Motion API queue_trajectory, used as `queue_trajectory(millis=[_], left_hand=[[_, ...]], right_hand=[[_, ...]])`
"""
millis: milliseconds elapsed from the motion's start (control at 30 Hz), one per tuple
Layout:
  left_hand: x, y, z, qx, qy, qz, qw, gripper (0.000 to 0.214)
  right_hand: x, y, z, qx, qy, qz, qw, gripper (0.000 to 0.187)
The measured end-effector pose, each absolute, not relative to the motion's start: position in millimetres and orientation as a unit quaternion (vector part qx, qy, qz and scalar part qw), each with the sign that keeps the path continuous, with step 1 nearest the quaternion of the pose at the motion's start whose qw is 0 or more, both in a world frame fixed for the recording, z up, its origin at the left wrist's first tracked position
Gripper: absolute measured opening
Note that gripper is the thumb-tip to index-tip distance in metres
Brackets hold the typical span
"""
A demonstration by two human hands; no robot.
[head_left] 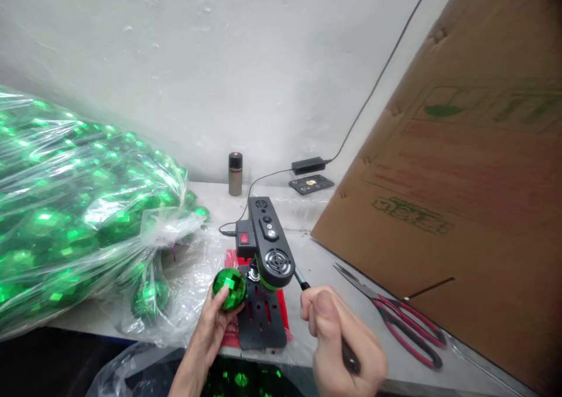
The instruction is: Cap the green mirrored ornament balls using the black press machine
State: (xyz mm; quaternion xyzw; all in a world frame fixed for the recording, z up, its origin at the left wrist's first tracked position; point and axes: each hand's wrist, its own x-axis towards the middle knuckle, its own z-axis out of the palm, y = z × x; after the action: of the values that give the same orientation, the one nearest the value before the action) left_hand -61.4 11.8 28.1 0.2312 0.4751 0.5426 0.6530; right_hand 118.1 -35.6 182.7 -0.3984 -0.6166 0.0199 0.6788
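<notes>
My left hand point(209, 323) is closed around a shiny green faceted bauble point(229, 289), with the thumb on its front. It holds the bauble against the left side of a small black bench machine point(271, 239), near a metal fitting point(253, 274). The machine has a red rocker switch point(244, 238) and stands on a slotted black base plate point(262, 321) over red material point(283, 309). My right hand point(340, 341) is wrapped around a black-gripped lever handle point(350, 356), whose metal rod runs to the machine's right side.
A big clear bag of green baubles point(88, 209) fills the left. Scissors point(397, 321) lie on the right by a leaning cardboard box point(456, 168). At the back are a small bottle point(235, 174), a power adapter point(308, 166) with its cable, and a dark phone point(311, 184).
</notes>
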Motion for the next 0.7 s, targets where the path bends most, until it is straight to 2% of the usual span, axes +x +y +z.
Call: queue_trajectory(millis=[167,367,567,700], left_hand=[[-40.9,-2.4,12.9,0.458,0.570,0.504,0.460,0.085],[-27.4,-10.5,3.1,0.584,0.587,0.439,0.349,0.079],[-11.8,-12.2,-10.1,0.603,0.586,0.463,0.280,0.075],[-3.3,-11.0,-24.5,0.617,0.561,0.479,0.274,0.075]], right_hand=[[117.6,-35.8,183.3,-0.390,-0.619,0.012,0.682,0.036],[117.3,-36.0,186.9,-0.388,-0.625,-0.001,0.678,0.035],[118.6,-38.7,184.2,-0.395,-0.631,0.022,0.667,0.034],[119.1,-39.9,183.8,-0.400,-0.629,0.024,0.666,0.033]])
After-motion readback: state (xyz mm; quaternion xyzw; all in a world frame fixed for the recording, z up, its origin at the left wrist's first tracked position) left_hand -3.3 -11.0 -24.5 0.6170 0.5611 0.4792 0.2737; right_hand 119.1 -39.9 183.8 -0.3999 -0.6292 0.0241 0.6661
